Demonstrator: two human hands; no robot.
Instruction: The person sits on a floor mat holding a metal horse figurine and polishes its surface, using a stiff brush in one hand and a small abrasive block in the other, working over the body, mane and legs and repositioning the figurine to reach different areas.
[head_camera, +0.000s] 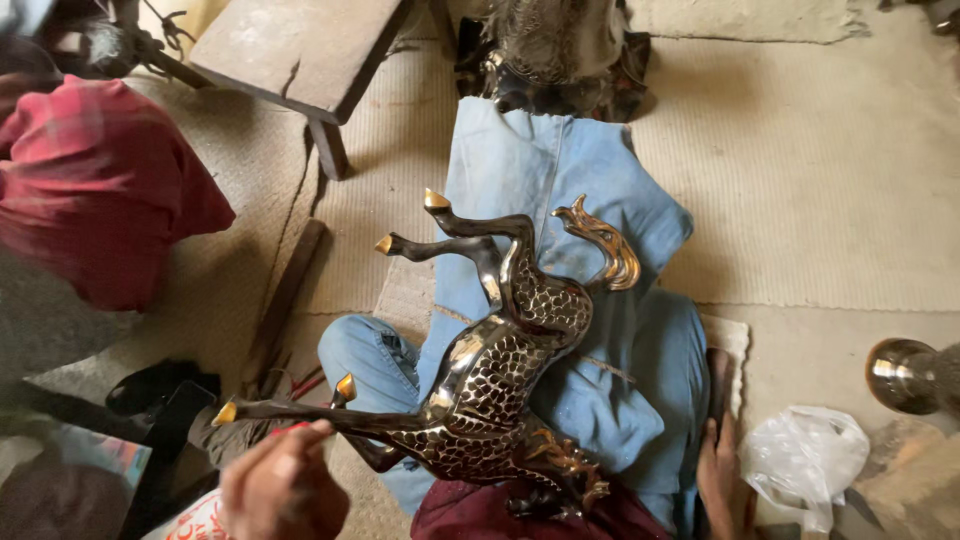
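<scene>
Both hands work low: the left hand (283, 487) closes around a front leg of the one dark metal horse statue with gold hooves and tail (480, 372), while the right hand (717, 470) rests open on the blue cloth (560, 170) over the lap. Holding that leg firmly probably keeps the statue steady. One shiny round metal vessel (905, 375) and one white plastic bag (805, 460) lie on the right.

Left hand (283, 485) low and forward, fingers curled in a loose grip; right hand (718, 470) flat, fingers outstretched.
</scene>
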